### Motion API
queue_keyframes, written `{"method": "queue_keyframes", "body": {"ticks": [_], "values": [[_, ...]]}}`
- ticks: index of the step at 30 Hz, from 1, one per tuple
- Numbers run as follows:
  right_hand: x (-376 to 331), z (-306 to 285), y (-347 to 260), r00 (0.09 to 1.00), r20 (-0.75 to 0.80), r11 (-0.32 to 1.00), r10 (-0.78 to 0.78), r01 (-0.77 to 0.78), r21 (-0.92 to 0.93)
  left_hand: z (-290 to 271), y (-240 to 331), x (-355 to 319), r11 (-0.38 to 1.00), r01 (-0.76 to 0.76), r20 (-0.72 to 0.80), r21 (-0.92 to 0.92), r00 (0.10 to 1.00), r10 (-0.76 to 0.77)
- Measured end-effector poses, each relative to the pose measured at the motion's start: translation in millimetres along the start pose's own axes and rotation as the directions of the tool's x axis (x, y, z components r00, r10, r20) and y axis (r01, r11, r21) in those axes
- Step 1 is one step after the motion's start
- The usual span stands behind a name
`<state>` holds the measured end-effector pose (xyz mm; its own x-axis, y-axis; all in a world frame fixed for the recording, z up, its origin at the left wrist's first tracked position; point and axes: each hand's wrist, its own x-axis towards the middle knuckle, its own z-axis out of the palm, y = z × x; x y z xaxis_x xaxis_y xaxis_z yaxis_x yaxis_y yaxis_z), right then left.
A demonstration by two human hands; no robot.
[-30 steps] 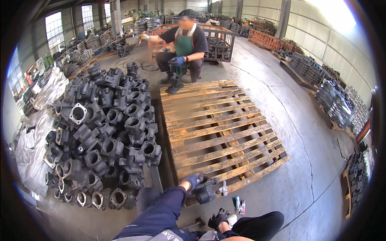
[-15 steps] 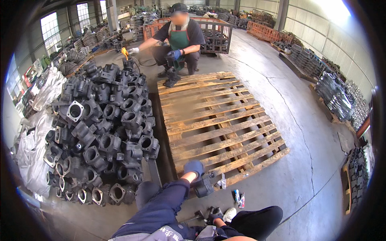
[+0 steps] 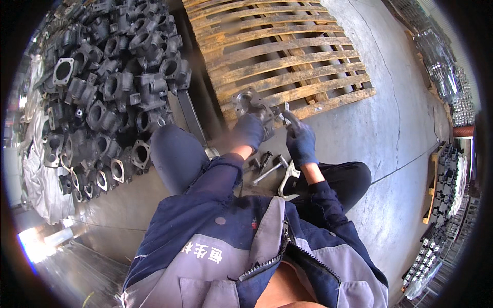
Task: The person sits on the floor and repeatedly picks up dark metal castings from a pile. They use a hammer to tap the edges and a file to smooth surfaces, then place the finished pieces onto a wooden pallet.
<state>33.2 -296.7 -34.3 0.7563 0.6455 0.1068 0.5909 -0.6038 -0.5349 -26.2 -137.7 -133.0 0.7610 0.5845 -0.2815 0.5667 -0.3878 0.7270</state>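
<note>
Gripping a grey flanged casting in my gloved left hand; right hand pinches a small fitting at its edge.
I'd steady the casting against the pallet and seat the fitting squarely.

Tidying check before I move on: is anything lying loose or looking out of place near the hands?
Yes: dark bolts and a silver wrench lie loose on the grey concrete floor between the knees, under both gloved hands.
</note>
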Motion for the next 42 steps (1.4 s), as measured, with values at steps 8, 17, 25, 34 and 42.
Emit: {"method": "queue_keyframes", "body": {"ticks": [8,17,25,34,42], "values": [[46.6,4.7,21.5,0.894,0.431,0.978,0.125,-0.038,-0.205,72.6,-58.0,-73.6,0.819,-0.375,0.084,0.433,0.922,0.378],[103.2,72.9,6.7,0.856,0.375,0.925,0.355,-0.379,-0.009,43.9,-32.0,-60.9,0.827,-0.407,0.042,0.387,0.904,0.425],[108.0,129.0,64.3,0.692,0.529,0.674,0.491,-0.687,0.273,19.2,-7.8,-64.5,0.823,-0.416,0.232,0.387,0.908,0.35],[92.7,114.0,25.8,0.753,0.303,0.776,0.584,-0.627,0.066,6.8,-6.2,-70.6,0.909,-0.342,0.185,0.24,0.935,0.304],[99.1,-29.2,18.4,0.872,0.211,0.827,0.441,-0.487,0.28,-8.6,15.4,-68.0,0.888,-0.312,0.228,0.338,0.942,0.244]]}}
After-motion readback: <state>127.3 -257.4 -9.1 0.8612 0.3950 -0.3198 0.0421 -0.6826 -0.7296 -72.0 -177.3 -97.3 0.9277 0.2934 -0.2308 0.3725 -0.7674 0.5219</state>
